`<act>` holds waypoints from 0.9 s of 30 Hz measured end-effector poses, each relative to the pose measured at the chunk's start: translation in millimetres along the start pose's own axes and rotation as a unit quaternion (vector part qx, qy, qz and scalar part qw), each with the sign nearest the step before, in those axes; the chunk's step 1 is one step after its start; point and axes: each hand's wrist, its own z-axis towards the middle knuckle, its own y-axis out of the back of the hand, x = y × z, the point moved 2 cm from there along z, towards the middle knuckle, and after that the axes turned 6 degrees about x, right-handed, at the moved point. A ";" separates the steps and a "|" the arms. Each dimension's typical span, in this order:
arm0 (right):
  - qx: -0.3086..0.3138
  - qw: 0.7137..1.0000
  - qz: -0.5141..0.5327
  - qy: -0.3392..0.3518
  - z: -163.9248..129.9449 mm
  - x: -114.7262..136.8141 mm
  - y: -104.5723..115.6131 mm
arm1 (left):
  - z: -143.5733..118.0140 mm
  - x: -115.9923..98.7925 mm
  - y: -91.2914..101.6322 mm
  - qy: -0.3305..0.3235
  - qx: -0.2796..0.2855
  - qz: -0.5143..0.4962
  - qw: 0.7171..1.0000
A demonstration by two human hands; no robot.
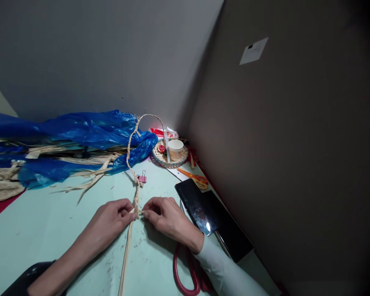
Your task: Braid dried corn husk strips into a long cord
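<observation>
A pale braid of dried plant fibre [129, 154] runs from the back of the table down between my hands, and its loose strands [126, 255] trail toward me. My left hand [119, 216] is closed, pinching the braid at its lower end. Just to the right, my right hand [165, 216] pinches a short strand that sticks out sideways from the braid. A pink binder clip [142, 179] sits beside the braid above my hands. Red-handled scissors [181, 283] lie partly under my right forearm.
Blue plastic [64, 129] with dried fibre strips [92, 181] covers the back left. A woven tray [169, 165] holds a paper cup [175, 150]. Orange scissors [199, 179], a phone [197, 205] and a black flat object [234, 234] lie along the right wall.
</observation>
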 end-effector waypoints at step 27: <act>0.040 0.962 -0.248 0.111 26.9 62.5 42.9 | 28.1 8.8 91.1 0.061 -0.284 0.173 0.941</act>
